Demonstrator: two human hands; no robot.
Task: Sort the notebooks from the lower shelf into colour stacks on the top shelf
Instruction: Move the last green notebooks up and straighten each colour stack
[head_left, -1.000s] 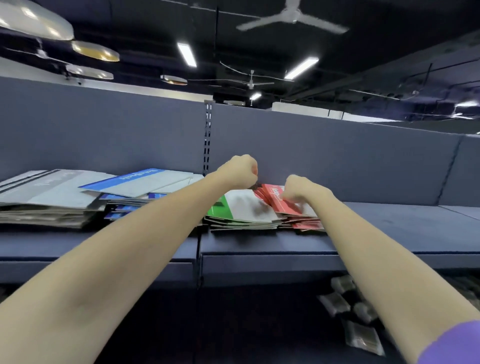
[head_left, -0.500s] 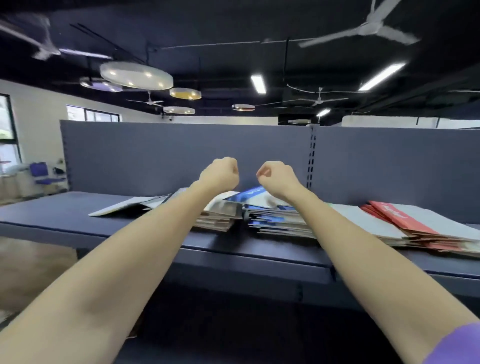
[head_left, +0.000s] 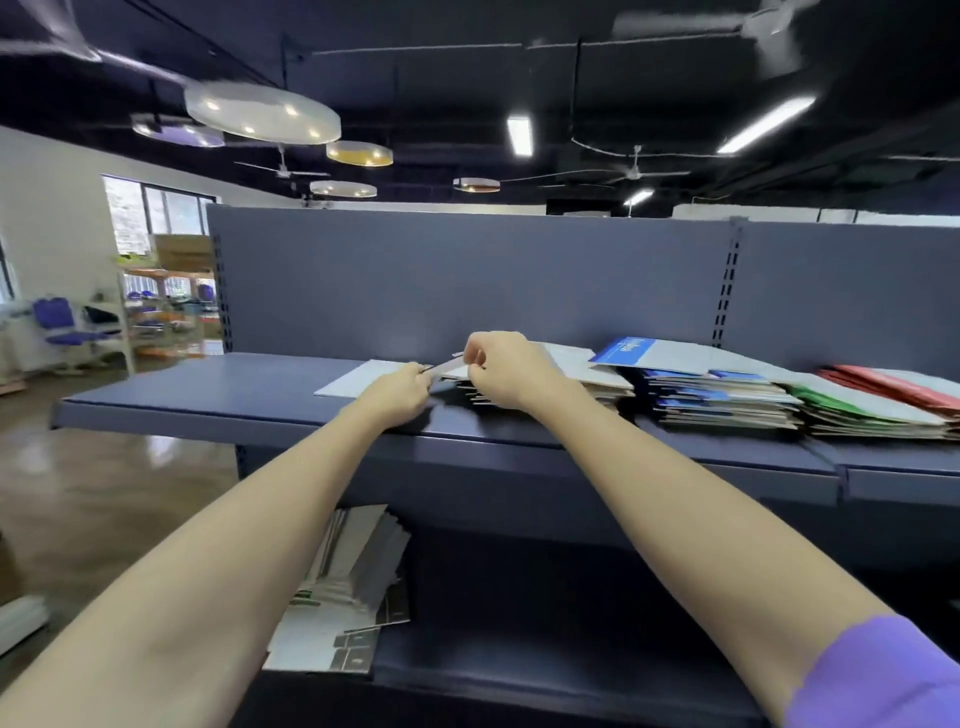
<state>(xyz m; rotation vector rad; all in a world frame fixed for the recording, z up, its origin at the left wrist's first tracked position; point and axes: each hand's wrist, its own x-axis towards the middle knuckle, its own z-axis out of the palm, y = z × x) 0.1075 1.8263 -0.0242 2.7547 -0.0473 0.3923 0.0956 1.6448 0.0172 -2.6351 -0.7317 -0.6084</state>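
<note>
Notebook (head_left: 442, 367), grey, pinched edge-on by left hand (head_left: 402, 391) and right hand (head_left: 501, 369), squaring it onto grey stack (head_left: 597, 382) at 12 o'clock.

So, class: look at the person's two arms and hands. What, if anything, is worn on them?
Both forearms are bare, and no gloves, rings or watch show on the left hand or right hand. Only a purple sleeve shows, on the right upper arm.

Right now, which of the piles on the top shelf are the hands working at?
The grey pile, leftmost of the four. Both the left hand and right hand pinch a notebook there; the blue, green and red piles lie untouched further right.
</note>
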